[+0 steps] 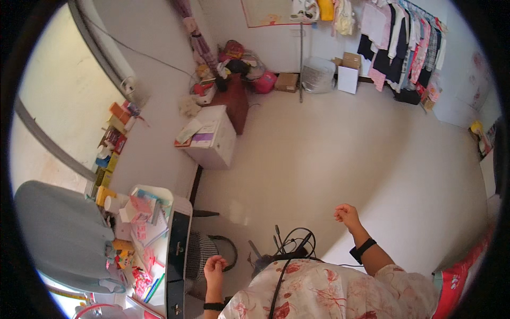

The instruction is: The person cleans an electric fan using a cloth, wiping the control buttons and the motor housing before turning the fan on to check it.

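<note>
My left hand (215,268) hovers at the lower middle beside the white desk (187,215) with dark drawer fronts. Its fingers are curled in, with nothing visible between them. A dark looped handle (233,249) on a striped item (199,253), perhaps a bag, lies close to this hand. Over the pale floor, my right hand (347,216) is raised in front of me, fingers curled and no object seen in it. Each wrist wears a black band; the right band (363,250) carries a small dark device. Black cables (297,239) loop at my waist between the hands.
Notebooks (153,233) and coloured pens (154,288) clutter the desk. Beyond it stand a white box (217,139) and a brown cabinet (235,101). Clothes (402,44) hang on a rack at the far right, near cardboard boxes (287,81) and a metal pole (301,63). A red bag (458,279) sits lower right.
</note>
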Tool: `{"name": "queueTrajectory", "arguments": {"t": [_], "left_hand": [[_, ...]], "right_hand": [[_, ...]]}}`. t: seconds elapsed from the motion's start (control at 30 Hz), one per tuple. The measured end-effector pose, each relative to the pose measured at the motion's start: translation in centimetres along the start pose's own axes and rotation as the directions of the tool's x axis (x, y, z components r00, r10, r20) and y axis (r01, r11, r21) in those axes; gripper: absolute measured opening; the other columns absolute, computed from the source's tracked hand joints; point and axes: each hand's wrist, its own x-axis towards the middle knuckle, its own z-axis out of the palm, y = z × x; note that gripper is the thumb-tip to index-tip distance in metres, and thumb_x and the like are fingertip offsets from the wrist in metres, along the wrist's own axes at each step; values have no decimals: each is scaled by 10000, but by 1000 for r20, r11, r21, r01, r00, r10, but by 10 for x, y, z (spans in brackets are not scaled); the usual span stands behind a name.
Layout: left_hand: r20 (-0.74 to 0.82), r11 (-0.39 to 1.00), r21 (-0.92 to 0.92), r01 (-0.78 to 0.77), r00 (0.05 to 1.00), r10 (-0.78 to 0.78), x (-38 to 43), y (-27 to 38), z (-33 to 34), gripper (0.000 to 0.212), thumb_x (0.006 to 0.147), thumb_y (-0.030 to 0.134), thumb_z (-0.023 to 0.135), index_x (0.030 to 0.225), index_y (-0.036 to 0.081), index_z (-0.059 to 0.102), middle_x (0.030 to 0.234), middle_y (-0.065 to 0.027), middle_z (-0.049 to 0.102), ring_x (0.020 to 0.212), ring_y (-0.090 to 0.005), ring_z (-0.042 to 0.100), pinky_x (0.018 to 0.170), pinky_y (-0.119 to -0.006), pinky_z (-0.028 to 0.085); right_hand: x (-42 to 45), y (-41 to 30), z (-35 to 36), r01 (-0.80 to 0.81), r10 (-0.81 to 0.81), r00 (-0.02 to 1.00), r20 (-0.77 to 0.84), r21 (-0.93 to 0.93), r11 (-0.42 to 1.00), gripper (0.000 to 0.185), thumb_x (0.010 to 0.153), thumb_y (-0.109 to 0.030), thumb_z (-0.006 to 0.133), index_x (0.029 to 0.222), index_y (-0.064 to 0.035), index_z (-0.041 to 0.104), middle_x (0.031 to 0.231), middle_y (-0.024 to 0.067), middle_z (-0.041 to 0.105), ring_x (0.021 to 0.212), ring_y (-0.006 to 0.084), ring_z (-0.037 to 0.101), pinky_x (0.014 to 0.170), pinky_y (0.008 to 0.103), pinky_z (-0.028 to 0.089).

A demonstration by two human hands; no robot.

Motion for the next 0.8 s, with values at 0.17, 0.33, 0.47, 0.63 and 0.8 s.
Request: {"name": "queueTrajectory", "arguments": {"t": [0.17,0.33,0.47,0.63,0.8], "left_hand": [[152,993,118,-1,988,-17,47,29,75,161,814,-23,407,897,7,542,716,-44,563,629,-136,550,606,-253,471],[290,981,142,-129,953,83,113,52,126,183,800,-32,382,869,-16,552,701,-50,558,624,-126,534,614,-246,457],[307,982,64,-179,940,151,181,76,167,183,833,-28,374,889,-17,548,738,-55,567,682,-120,548,642,-248,467],[349,963,-4,-270,902,254,261,97,199,150,848,-22,401,898,-15,542,757,-51,559,692,-121,546,663,-256,477],[371,981,-72,-180,908,194,328,105,219,141,846,-8,407,906,-17,534,762,-64,562,709,-137,559,671,-269,489]], "right_hand": [[-3,11,-51,-14,29,983,-182,81,997,121,813,-51,469,893,-10,551,681,80,586,541,125,540,483,228,439],[1,9,-65,-20,51,958,-282,112,994,129,814,-62,466,894,-14,555,680,80,589,537,128,545,480,225,442],[25,-10,-76,-12,24,935,-355,36,999,134,796,-72,475,891,-33,562,692,70,600,542,122,551,493,223,447],[80,-63,-71,5,-14,902,-431,-21,1000,144,796,-82,468,894,-34,562,693,68,602,544,121,551,492,221,444],[147,-128,-37,41,-63,924,-378,-65,997,149,794,-89,467,901,-43,560,699,64,600,558,120,552,501,219,441]]}}
